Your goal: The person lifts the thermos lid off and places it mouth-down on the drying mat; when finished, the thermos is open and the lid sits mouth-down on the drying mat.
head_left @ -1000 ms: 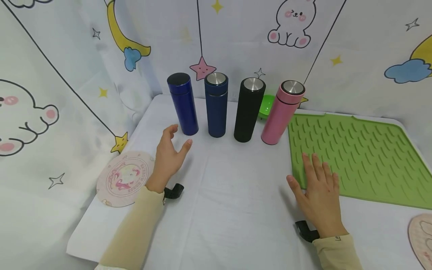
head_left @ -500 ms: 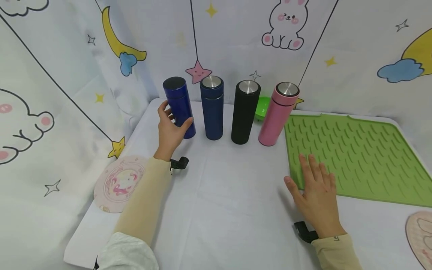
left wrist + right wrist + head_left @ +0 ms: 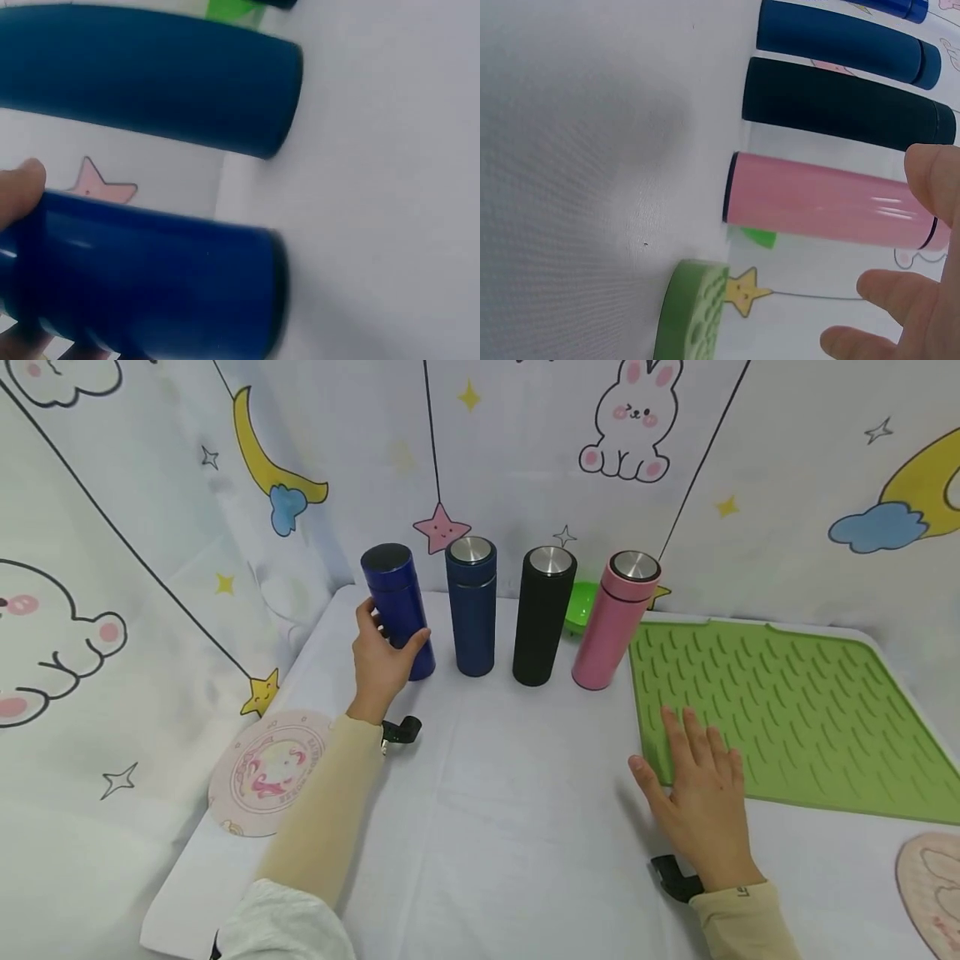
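Observation:
A shiny royal-blue thermos bottle [image 3: 398, 610] with a dark top stands at the left end of a row. My left hand [image 3: 378, 664] grips it around its middle, thumb on the near side and fingers behind. In the left wrist view, the thumb [image 3: 22, 191] lies along one side of the bottle's body, with fingertips curled at the other. My right hand [image 3: 705, 802] is spread palm down, its fingertips overlapping the near left corner of a green ridged mat [image 3: 780, 693]. It holds nothing.
Right of the gripped bottle stand a navy thermos [image 3: 474, 618], a black thermos [image 3: 542, 622] and a pink thermos [image 3: 611, 631]. A bright green bowl [image 3: 581, 602] sits behind them. Round pink coasters [image 3: 262, 777] lie at the left and right, and a patterned curtain [image 3: 510, 468] backs the table.
My left hand has reached forward and closed around the royal-blue thermos, which now sits slightly nearer than its neighbours. The right hand has stayed in place. The head view has shifted slightly.

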The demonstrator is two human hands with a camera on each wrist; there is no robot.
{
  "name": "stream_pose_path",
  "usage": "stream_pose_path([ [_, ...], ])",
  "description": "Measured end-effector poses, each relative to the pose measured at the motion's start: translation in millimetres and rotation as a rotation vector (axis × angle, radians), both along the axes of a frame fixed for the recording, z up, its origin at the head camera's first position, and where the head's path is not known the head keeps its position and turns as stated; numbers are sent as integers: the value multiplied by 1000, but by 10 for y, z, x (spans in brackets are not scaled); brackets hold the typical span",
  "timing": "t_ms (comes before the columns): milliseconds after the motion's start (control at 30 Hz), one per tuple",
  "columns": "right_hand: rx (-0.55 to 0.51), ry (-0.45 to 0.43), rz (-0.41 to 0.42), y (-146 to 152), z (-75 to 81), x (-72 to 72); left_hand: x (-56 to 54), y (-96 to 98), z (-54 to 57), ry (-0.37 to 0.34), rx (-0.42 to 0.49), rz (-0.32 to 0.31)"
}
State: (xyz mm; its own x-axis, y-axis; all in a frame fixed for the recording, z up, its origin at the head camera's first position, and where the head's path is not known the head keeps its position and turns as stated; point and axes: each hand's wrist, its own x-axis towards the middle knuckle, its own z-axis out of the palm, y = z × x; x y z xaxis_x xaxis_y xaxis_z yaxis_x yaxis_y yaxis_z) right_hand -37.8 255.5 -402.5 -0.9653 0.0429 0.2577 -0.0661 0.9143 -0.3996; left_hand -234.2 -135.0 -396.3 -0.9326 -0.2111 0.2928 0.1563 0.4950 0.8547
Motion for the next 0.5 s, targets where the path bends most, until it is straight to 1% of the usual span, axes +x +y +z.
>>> stream_pose_path([
  [67,1,-4,3,-13,-3,5,124,-36,20,-9,-5,-8],
  [167,-5,-4,8,-32,1,11,325,-84,67,-3,-19,-36],
  [333,-48,21,44,-88,17,1,701,-125,198,12,-85,-128],
  [400,-74,44,67,-137,39,-10,848,-118,232,35,-108,-169],
  [500,-122,89,108,-220,107,-38,1016,-47,253,110,-125,-241],
])
